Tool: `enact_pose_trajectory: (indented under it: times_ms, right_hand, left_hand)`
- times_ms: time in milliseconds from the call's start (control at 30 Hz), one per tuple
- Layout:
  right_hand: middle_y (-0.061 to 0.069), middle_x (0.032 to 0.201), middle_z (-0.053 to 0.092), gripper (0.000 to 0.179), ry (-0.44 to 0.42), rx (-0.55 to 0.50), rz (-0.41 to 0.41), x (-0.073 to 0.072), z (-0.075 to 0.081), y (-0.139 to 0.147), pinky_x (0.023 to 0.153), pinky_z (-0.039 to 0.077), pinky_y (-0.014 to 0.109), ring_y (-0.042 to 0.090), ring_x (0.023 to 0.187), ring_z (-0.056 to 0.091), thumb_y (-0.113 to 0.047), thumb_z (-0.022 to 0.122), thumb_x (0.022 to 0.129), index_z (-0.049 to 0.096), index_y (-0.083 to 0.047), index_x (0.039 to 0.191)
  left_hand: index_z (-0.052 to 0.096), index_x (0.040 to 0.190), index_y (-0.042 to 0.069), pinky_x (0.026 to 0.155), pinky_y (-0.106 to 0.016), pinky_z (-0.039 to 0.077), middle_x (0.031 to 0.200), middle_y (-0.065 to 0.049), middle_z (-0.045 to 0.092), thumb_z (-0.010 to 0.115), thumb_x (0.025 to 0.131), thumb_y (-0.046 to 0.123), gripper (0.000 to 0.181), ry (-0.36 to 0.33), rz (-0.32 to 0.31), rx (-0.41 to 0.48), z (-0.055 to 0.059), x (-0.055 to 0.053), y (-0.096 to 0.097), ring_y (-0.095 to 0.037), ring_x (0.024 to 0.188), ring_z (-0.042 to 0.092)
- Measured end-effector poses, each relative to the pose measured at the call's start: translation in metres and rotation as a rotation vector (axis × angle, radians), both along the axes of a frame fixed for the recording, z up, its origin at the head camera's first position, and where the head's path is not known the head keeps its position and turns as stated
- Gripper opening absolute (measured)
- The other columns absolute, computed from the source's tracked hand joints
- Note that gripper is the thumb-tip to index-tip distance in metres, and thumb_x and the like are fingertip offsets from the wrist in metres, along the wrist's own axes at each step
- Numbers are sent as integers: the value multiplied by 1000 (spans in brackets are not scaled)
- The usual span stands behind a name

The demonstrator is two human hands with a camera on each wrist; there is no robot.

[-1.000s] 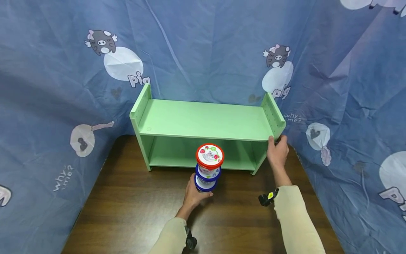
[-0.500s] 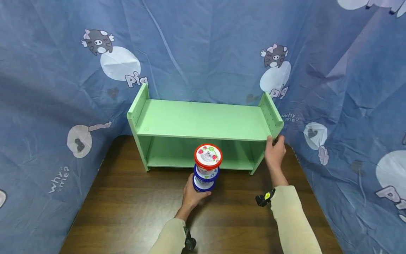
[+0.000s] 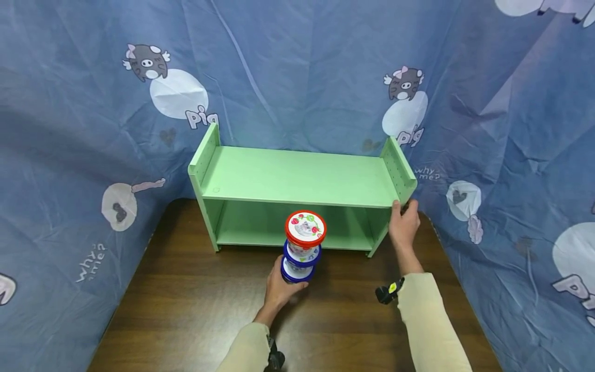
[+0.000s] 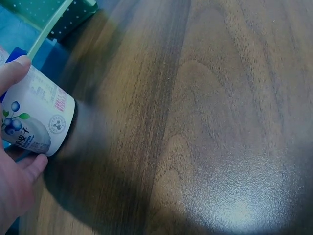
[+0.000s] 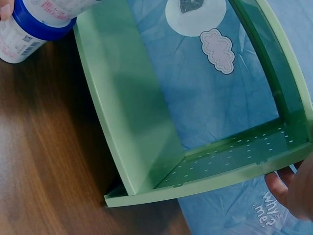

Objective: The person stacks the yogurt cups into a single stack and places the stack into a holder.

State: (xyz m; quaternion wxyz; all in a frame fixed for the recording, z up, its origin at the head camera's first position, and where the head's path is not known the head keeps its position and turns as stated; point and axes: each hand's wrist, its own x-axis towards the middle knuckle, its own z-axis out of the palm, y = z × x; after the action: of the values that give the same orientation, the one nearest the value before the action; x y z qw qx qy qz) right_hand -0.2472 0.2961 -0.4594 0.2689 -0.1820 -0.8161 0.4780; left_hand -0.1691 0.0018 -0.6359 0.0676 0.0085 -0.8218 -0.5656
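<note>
Three round tubs stand stacked in front of the shelf in the head view. The top tub (image 3: 306, 230) has a red-rimmed lid with strawberry print; the middle tub (image 3: 304, 255) and bottom tub (image 3: 296, 272) have blue-rimmed lids. My left hand (image 3: 280, 289) grips the bottom tub from the near left. Blueberries show on the white side of that bottom tub (image 4: 44, 107) in the left wrist view, the thumb near its lid. My right hand (image 3: 403, 226) holds the right side panel (image 5: 230, 156) of the green shelf (image 3: 302, 175), its fingers partly hidden behind the panel.
The two-level shelf stands at the back of the brown wooden table (image 3: 186, 310). Its lower board (image 3: 251, 236) lies just beyond the tubs. A blue printed curtain (image 3: 302, 77) hangs behind and along both sides.
</note>
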Motion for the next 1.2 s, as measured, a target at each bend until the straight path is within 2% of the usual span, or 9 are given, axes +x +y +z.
enact_pose_trajectory:
  times_ms: [267,467,667,933,1200]
  right_hand:
    - [30,122,58,38,5,10,0,-1,-1,0,104,41,55,45,119,53,-27,49,104,47,3,127]
    - [30,124,58,40,-4,-4,15,0,0,0,102,41,56,44,119,53,-30,47,105,46,2,129]
    - [29,125,57,41,-12,-15,28,1,0,1,101,42,55,44,119,53,-32,46,105,46,1,130]
    - [30,126,58,39,-24,-2,11,4,-4,1,104,41,56,44,122,52,-28,47,104,46,3,128]
    - [30,127,58,40,-23,3,10,1,-1,1,105,41,56,45,124,53,-30,47,104,47,1,129]
  left_hand:
    - [49,140,11,104,-53,49,128,-16,65,95,56,22,96,28,-26,-19,1,2,-2,-36,119,62]
    - [47,143,11,104,-53,49,131,-16,64,94,57,25,99,38,-48,-26,11,3,-3,-35,120,61]
    - [47,142,12,104,-52,49,131,-15,63,94,57,25,98,71,-77,-27,24,4,-6,-33,120,61]
    - [49,140,11,100,-53,51,128,-14,64,94,58,26,95,92,-101,-41,45,11,-11,-33,118,62]
    - [49,141,14,101,-51,50,128,-12,66,94,59,30,95,94,-102,-58,78,9,-10,-31,118,63]
